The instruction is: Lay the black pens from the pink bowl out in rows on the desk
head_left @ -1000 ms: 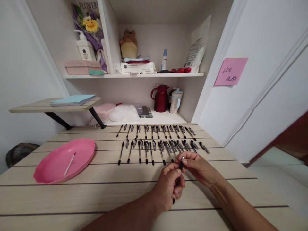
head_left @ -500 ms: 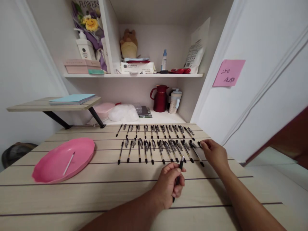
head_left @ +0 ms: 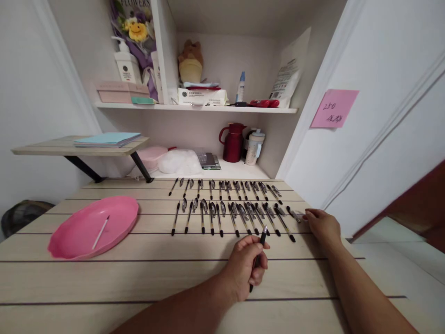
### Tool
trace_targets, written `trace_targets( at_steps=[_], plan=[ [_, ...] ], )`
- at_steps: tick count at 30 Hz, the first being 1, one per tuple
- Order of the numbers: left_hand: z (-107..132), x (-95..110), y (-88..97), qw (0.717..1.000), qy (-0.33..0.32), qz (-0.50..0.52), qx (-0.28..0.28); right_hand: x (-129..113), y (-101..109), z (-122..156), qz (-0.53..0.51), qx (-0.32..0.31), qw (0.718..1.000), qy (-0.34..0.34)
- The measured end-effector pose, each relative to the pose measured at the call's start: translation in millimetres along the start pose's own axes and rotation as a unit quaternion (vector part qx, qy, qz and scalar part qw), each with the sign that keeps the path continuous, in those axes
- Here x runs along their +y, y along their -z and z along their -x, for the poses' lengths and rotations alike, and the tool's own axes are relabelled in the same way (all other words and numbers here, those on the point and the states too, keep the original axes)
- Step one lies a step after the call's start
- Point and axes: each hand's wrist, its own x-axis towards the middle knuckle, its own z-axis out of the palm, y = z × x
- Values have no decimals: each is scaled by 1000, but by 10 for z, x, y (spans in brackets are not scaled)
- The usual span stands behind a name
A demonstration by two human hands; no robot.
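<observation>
My left hand (head_left: 245, 269) is closed around a black pen (head_left: 260, 246), held upright with its tip pointing up, just in front of the pen rows. My right hand (head_left: 321, 225) rests on the table at the right end of the near row, fingers bent and pinched at the end of a small pen cap (head_left: 295, 215) lying on the wood. Two rows of several black pens with caps beside them (head_left: 229, 215) lie side by side across the table's middle.
A pink oval tray (head_left: 121, 211) with one thin white stick (head_left: 100, 232) sits at the left. At the back, a low shelf holds a red jug (head_left: 233, 141) and a white cup (head_left: 253, 146). The table's right edge runs beside my right forearm.
My right hand left the pen held in my left hand, carried a cap to the right end of the near row and now sits slightly further right. My left hand stayed put.
</observation>
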Motion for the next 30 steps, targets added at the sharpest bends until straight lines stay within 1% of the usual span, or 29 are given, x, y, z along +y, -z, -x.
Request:
trace_targets(
  at_steps=[9,16,20,24,27,30],
  plan=[
    [4,4,-13,1000,0,0,8,-15,-9,23,53,-32,998,16],
    [0,10,-5,1000,-1,-6,-3,-35,21,94,95,-94,990,31],
    [-16,-3,11,1000,-1,-9,-6,-35,34,108,134,-99,985,39],
    [-20,-12,17,1000,-1,-10,-7,-71,51,126,144,-107,983,47],
    [-13,-10,12,1000,-2,-8,-4,-130,47,145,153,-94,983,39],
    [-9,-9,7,1000,-4,-7,-3,-170,26,150,169,-75,982,47]
  ],
)
